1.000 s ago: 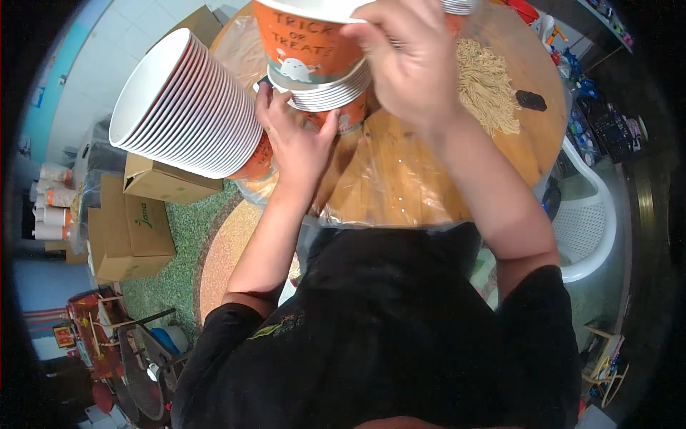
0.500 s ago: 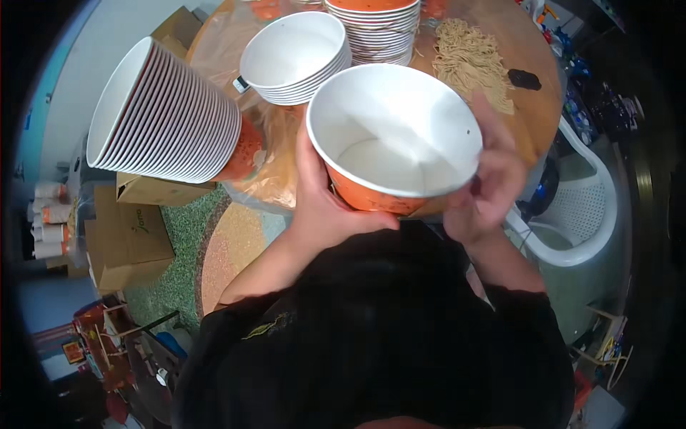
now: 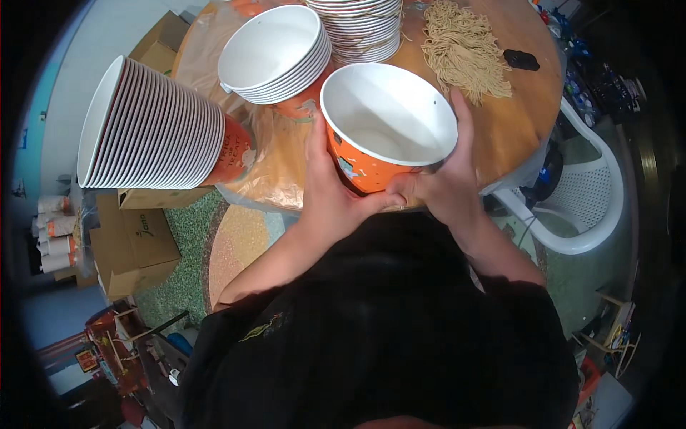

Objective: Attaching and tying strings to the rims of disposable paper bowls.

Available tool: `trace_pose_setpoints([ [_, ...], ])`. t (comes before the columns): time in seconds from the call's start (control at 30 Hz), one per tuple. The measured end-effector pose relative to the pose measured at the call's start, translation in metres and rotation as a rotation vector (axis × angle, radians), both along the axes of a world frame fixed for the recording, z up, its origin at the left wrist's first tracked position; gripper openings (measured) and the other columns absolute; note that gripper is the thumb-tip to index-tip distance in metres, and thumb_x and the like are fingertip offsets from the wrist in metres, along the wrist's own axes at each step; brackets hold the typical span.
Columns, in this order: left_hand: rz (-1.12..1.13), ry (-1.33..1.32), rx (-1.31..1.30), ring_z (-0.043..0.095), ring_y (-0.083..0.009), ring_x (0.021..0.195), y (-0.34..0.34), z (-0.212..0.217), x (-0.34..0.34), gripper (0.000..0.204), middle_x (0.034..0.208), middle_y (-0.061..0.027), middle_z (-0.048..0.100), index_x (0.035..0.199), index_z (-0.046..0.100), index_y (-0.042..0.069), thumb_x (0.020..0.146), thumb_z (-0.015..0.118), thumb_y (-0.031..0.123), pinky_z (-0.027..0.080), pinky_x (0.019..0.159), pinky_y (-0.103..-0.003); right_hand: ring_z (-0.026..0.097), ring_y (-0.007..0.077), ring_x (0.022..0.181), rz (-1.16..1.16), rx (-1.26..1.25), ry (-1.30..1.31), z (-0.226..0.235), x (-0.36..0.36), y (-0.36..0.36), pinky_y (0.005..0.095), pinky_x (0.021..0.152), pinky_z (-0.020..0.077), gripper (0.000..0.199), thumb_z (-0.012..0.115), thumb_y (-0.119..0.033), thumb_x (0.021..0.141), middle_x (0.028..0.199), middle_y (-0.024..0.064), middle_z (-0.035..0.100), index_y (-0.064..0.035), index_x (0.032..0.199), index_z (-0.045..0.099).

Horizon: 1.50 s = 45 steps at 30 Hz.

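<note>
Between my two hands is an orange paper bucket (image 3: 379,171) with a white inside and a rolled white rim, its mouth tipped up toward me. A small dark dot shows on its inner wall. My left hand (image 3: 332,179) is wrapped round its left side, thumb across the front. My right hand (image 3: 446,168) grips the right side, thumb at the front and fingers up along the wall. Just beyond the left hand a short stack of the same buckets (image 3: 275,61) leans on the table. Whether the held bucket is a single one I cannot tell for sure.
A long nested bucket stack (image 3: 157,132) lies tilted at the table's left edge. Another stack (image 3: 357,28) stands at the back, beside a heap of beige strings (image 3: 468,53) and a black object (image 3: 522,60). Cardboard boxes (image 3: 132,243) sit left, a white plastic chair (image 3: 593,193) right.
My right hand, blurred and loose at the rim before, has closed on the bucket's right side. The bucket has turned, showing more of its printed orange wall.
</note>
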<state>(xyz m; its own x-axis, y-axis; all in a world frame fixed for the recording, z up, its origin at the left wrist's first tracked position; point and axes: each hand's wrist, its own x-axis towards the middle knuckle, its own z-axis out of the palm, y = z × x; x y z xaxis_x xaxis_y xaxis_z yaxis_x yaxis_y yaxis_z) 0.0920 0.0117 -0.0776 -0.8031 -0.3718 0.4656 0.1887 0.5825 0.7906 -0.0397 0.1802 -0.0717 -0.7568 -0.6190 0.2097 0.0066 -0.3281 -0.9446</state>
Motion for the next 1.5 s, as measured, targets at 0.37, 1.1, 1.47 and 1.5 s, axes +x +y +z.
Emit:
trace_pose_setpoints([
  [0.37,-0.025,0.260,-0.457,0.054,-0.0462,0.150,-0.038,0.037,-0.009,0.091,0.160,-0.0269,0.053,0.154,0.054,-0.003,0.085,0.098,0.037,0.041,0.126,-0.055,0.056,0.0270,0.148,0.188,-0.075,-0.253,-0.014,-0.051,0.013,0.0438,0.123,0.0501,0.144,0.108,-0.006,0.065,0.160,0.0143,0.056,-0.0082,0.178,0.020],
  [1.1,-0.144,-0.277,-0.221,0.067,-0.0302,0.079,-0.022,0.093,-0.016,0.050,0.089,-0.0117,0.066,0.091,0.060,0.002,0.074,0.104,0.018,0.056,0.068,-0.039,0.033,0.0329,0.166,0.195,-0.118,-0.009,-0.036,-0.031,-0.009,0.0480,0.136,0.0308,0.162,0.112,-0.018,0.063,0.179,0.0229,0.028,0.0008,0.176,-0.001],
  [1.47,-0.291,-0.209,-0.236,0.065,-0.0377,0.083,-0.036,0.080,-0.014,0.027,0.092,-0.0147,0.065,0.097,0.060,0.002,0.087,0.085,0.005,0.054,0.084,-0.045,0.027,0.0334,0.169,0.165,-0.126,0.021,-0.047,-0.034,-0.013,0.0477,0.139,0.0247,0.162,0.113,-0.018,0.060,0.182,0.0237,0.023,0.0029,0.176,0.001],
  [1.5,-0.293,-0.211,-0.235,0.065,-0.0377,0.083,-0.038,0.080,-0.013,0.027,0.092,-0.0147,0.065,0.097,0.060,0.002,0.087,0.085,0.005,0.054,0.084,-0.045,0.027,0.0334,0.169,0.159,-0.125,0.009,-0.046,-0.034,-0.013,0.0478,0.139,0.0246,0.162,0.113,-0.019,0.060,0.182,0.0239,0.023,0.0034,0.176,0.001],
])
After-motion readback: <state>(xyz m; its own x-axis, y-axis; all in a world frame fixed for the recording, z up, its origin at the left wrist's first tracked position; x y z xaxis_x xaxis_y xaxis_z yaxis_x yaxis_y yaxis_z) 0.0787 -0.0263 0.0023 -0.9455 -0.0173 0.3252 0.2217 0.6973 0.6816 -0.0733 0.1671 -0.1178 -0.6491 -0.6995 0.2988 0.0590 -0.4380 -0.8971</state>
